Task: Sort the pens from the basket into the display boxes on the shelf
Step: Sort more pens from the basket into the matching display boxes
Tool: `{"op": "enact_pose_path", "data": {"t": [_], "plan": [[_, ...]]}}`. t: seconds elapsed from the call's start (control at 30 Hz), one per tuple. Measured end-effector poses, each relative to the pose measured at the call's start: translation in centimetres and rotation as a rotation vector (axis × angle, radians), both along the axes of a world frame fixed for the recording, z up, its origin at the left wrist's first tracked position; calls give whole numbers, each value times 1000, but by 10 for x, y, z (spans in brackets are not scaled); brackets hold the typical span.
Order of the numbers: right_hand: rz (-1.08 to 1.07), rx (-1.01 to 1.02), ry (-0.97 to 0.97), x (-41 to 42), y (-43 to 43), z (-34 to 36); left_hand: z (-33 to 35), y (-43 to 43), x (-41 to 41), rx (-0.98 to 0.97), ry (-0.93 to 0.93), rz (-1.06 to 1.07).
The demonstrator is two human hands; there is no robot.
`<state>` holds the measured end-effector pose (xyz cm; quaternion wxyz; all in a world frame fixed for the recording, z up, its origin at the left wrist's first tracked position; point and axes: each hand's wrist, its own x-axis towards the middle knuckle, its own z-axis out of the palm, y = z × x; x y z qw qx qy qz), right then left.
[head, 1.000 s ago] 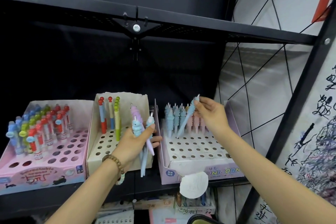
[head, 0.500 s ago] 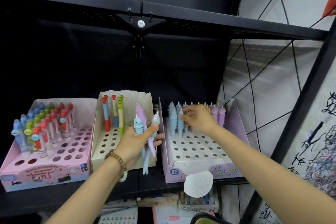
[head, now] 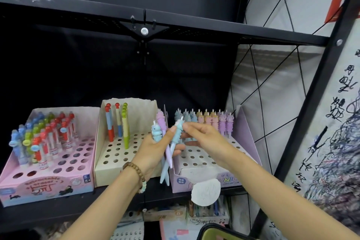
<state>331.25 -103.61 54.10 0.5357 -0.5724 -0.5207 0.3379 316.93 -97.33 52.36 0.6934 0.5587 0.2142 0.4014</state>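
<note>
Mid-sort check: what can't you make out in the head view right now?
- Pens in the left hand: count unclear; the hand hides their barrels.
- Unicorn box holes behind the right hand: hidden, free slots unknown.
- Box front lettering: partly covered by a white tag.
- Dark-rimmed object at the bottom edge: cut off; contents unseen.

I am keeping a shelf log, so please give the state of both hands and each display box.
left hand: grips three unicorn pens.
right hand: pinches the light-blue pen in that bundle.
unicorn box: back rows filled, front holes empty.
beige box: few pens upright, most holes empty.
pink box: partly filled, right holes empty.
</note>
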Motion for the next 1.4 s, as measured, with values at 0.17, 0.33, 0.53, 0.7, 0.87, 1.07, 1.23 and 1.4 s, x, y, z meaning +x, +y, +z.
{"op": "enact_pose_path", "data": {"t": [0.17,0.33,0.53,0.7,0.87,1.07,1.23,1.4], "plan": [[60,44,216,6,-7,1,4,-5,6,0,10,-51],[-144,205,403,31,-13,22,3,1,-3,-18,34,47],[-474,370,166,56,-3,28,-1,11,-11,8,102,91],[-508,279,-57,60,18,10,-3,14,-10,20,83,56],[-498,228,-225,60,33,6,-3,13,-7,13,118,72],[-471,61,-422,57,47,-3,0,11,-8,20,109,83],[-466,119,-291,48,36,-29,3,8,-10,2,56,107],[-499,211,-260,34,15,-6,4,4,-5,77,94,106]]}}
